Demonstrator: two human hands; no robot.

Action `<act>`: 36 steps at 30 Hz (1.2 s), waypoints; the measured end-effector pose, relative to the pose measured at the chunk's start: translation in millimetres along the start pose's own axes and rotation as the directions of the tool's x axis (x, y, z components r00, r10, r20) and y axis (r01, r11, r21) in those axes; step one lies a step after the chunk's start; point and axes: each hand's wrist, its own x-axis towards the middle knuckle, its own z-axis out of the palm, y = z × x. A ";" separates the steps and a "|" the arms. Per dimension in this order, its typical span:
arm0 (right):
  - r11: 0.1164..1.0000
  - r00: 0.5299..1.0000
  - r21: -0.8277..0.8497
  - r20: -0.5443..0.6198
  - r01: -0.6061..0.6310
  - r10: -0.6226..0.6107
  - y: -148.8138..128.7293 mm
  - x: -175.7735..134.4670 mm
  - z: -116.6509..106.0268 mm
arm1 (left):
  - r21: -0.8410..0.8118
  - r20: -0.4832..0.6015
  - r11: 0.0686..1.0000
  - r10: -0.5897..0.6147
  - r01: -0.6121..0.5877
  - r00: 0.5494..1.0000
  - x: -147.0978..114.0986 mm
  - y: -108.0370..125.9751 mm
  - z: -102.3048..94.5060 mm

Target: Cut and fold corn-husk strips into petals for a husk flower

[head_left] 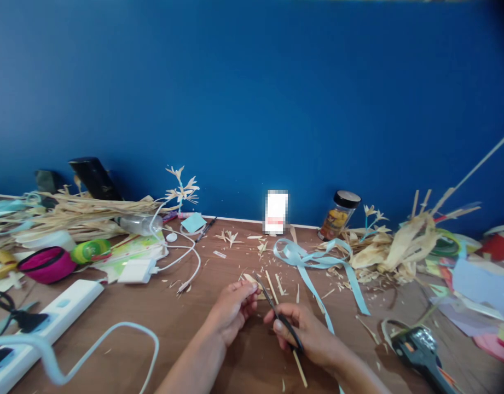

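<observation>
My left hand (234,307) pinches a small pale piece of dried husk (250,279) between thumb and fingers. Close beside it, my right hand (303,331) is closed round the black handle of a pair of scissors (290,330), whose blades point up and left toward the husk piece. Whether the blades touch the husk I cannot tell. A thin wooden stick (300,369) lies on the table, passing beneath my right hand. Husk scraps (280,284) are scattered just beyond my hands. Light blue ribbon (313,282) curls past the right hand.
At right lie a hot glue gun (418,350), a husk bundle (411,241) and coloured paper (481,287). A jar (340,216) leans near the blue wall. At left are a power strip (50,331), a white charger (137,271), cables, a pink pouch (47,265) and husk strips (99,210).
</observation>
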 end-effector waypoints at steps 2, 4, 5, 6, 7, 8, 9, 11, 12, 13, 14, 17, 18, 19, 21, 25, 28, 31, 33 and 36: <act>1.000 1.000 0.000 0.001 -0.008 0.008 -0.4 0.0 0.3 | 0.002 0.004 1.000 0.000 0.000 1.000 0.0 -0.2 -0.3; 1.000 1.000 -0.005 0.002 -0.009 0.009 -0.5 0.2 0.4 | 0.000 0.005 1.000 0.001 -0.001 1.000 0.1 -0.4 -0.9; 1.000 1.000 -0.009 0.003 -0.009 0.009 -0.4 0.3 0.4 | -0.001 0.005 1.000 0.001 -0.001 1.000 0.2 -0.5 -1.2; 1.000 1.000 -0.013 0.003 -0.009 0.009 -0.2 0.3 0.3 | -0.003 0.006 1.000 0.001 -0.001 1.000 0.3 -0.6 -1.4; 1.000 1.000 -0.020 0.002 -0.010 0.010 0.0 0.3 0.2 | -0.005 0.008 1.000 0.001 -0.001 1.000 0.5 -0.6 -1.7; 1.000 1.000 -0.028 0.001 -0.013 0.013 0.2 0.1 0.1 | -0.008 0.010 1.000 0.004 -0.004 1.000 0.6 -0.6 -1.8; 0.999 1.000 -0.035 -0.002 -0.016 0.016 0.2 0.0 0.1 | -0.010 0.014 1.000 0.005 -0.004 1.000 0.6 -0.6 -1.8; 0.999 1.000 -0.046 -0.006 -0.018 0.018 -0.2 -0.6 0.0 | -0.016 0.013 1.000 0.007 -0.007 1.000 0.5 -0.4 -1.7; 0.999 1.000 -0.046 -0.005 -0.017 0.017 -0.5 -0.8 0.0 | -0.018 0.011 1.000 0.008 -0.008 1.000 0.2 -0.3 -1.6; 0.999 1.000 -0.045 -0.003 -0.018 0.018 -0.9 -1.0 0.0 | -0.018 0.009 1.000 0.008 -0.008 1.000 -0.1 -0.2 -1.5; 0.999 1.000 -0.043 -0.002 -0.019 0.019 -1.2 -1.0 0.0 | -0.018 0.009 1.000 0.007 -0.007 1.000 -0.5 -0.2 -1.3; 0.999 1.000 -0.048 -0.005 -0.023 0.023 -1.5 -0.8 0.1 | -0.012 0.006 1.000 0.004 -0.004 1.000 -1.3 -0.1 -0.9; 0.999 1.000 -0.050 -0.005 -0.020 0.020 -1.3 -0.6 0.1 | -0.010 0.005 1.000 0.002 -0.002 1.000 -1.4 -0.1 -0.9; 0.999 1.000 -0.050 -0.004 -0.016 0.016 -1.0 -0.5 0.1 | -0.010 0.004 1.000 0.002 -0.002 1.000 -1.4 -0.1 -0.8; 0.999 1.000 -0.047 -0.003 -0.014 0.014 -0.2 -0.3 0.2 | -0.012 0.007 1.000 0.006 -0.006 1.000 -0.9 -0.3 -1.0; 0.999 0.999 -0.041 -0.015 -0.031 0.031 1.0 -0.5 0.7 | -0.010 0.016 1.000 0.009 -0.008 1.000 0.0 -1.0 -2.1; 0.999 0.999 -0.036 -0.019 -0.027 0.026 1.1 -0.5 1.0 | -0.013 0.013 1.000 0.003 -0.003 1.000 -0.6 -0.7 -2.0; 0.999 1.000 -0.044 -0.022 -0.022 0.021 1.0 -0.2 1.3 | -0.021 0.007 1.000 0.001 -0.001 1.000 -1.7 0.5 -0.5; 0.999 0.999 -0.049 -0.028 -0.022 0.020 1.0 0.1 1.5 | -0.025 0.002 1.000 -0.002 0.002 1.000 -2.2 1.1 0.4; 0.998 0.999 -0.067 -0.047 -0.018 0.015 1.8 0.6 2.0 | -0.030 0.010 1.000 0.002 -0.002 1.000 -2.6 1.3 0.7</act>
